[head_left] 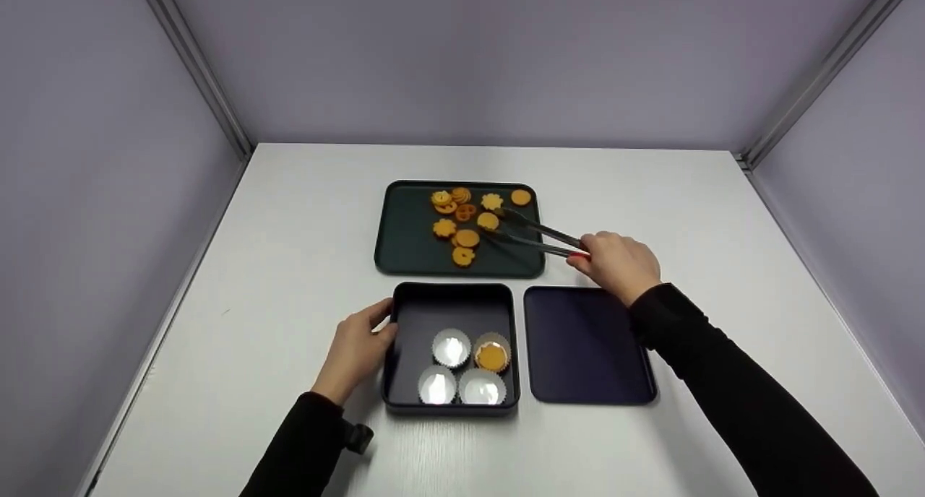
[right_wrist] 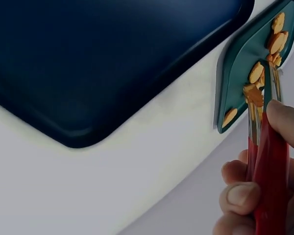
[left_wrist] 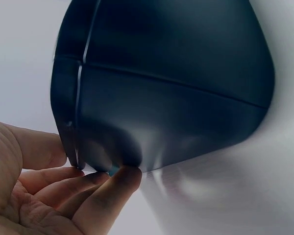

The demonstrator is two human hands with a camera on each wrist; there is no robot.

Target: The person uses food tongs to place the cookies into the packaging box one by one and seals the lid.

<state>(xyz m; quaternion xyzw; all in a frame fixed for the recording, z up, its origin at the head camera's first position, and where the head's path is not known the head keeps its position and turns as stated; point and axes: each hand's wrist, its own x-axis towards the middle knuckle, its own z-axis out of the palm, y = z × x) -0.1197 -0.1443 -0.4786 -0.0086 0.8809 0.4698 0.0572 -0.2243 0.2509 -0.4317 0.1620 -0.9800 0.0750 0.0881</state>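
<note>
My right hand (head_left: 623, 267) grips a pair of tongs with red handles (right_wrist: 272, 181) and metal arms. Over the dark green tray (head_left: 405, 244), the tong ends stand apart around a round biscuit (head_left: 488, 222). Other biscuits, among them a flower-shaped one (head_left: 444, 228) and a pretzel-shaped one (head_left: 465, 212), lie about on that tray. My left hand (head_left: 358, 352) holds the left wall of a dark square box (left_wrist: 171, 112), thumb at its rim. Inside the box stand several pale paper cups (head_left: 452, 348); one holds a flower-shaped biscuit (head_left: 491, 357).
A flat dark blue lid or tray (head_left: 589, 352) lies right of the box, partly beneath my right forearm. The white table (head_left: 289, 251) carries everything. Pale panels (head_left: 462, 63) enclose it at the back and both sides.
</note>
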